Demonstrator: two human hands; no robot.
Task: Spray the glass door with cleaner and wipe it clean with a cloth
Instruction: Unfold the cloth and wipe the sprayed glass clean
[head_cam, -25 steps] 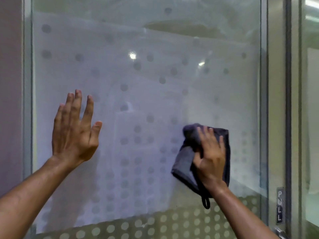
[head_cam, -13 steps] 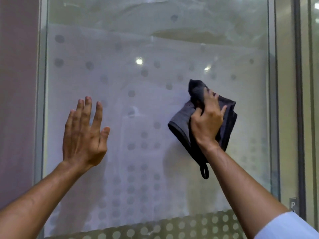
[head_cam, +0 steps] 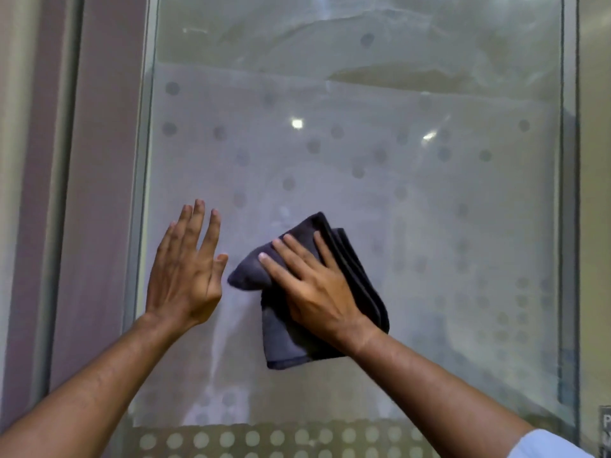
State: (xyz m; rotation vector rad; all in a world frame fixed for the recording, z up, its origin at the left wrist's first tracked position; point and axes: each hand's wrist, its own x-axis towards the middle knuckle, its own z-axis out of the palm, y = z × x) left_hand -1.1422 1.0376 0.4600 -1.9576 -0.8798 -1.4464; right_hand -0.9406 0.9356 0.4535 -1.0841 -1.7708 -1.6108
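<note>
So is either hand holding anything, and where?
Nothing gripped: the right hand presses the cloth flat, over its middle, against the glass door; the left hand is empty.

Left side: mauve wall panel (head_cam: pixel 96 193), upright, running the full height of view. Grey post (head_cam: pixel 62 160) just beside it on its left, then a pale beige strip (head_cam: pixel 13 160) at the far edge. Right edge: beige panel (head_cam: pixel 595 160). Lower right corner: grey sign plate (head_cam: pixel 605 428), 1 letter legible, "P"; rest cut off.

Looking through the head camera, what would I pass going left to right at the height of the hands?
Left frame → left hand → dark cloth under the right hand → bare dotted glass → right frame.
</note>
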